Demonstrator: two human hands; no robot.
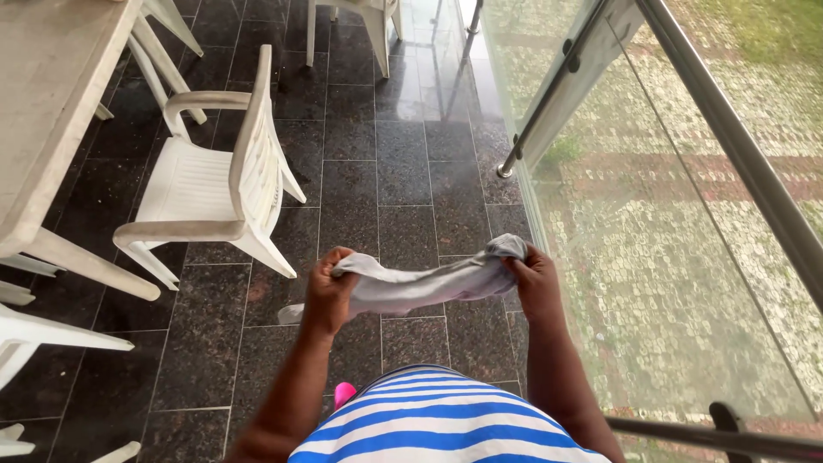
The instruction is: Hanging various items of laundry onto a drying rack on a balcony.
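A pale grey cloth [429, 287] is stretched between both my hands at waist height, bunched and slightly twisted. My left hand [328, 293] grips its left end in a fist. My right hand [533, 281] grips the right end, where the fabric folds up over my fingers. I stand on dark polished floor tiles [386, 171], and my blue-and-white striped top shows at the bottom of the view.
A white plastic armchair [219, 184] stands to my left, beside a pale table [51, 103]. More white chairs [34, 339] line the left edge and the far end. A glass balustrade with a metal handrail [729, 137] runs close along my right.
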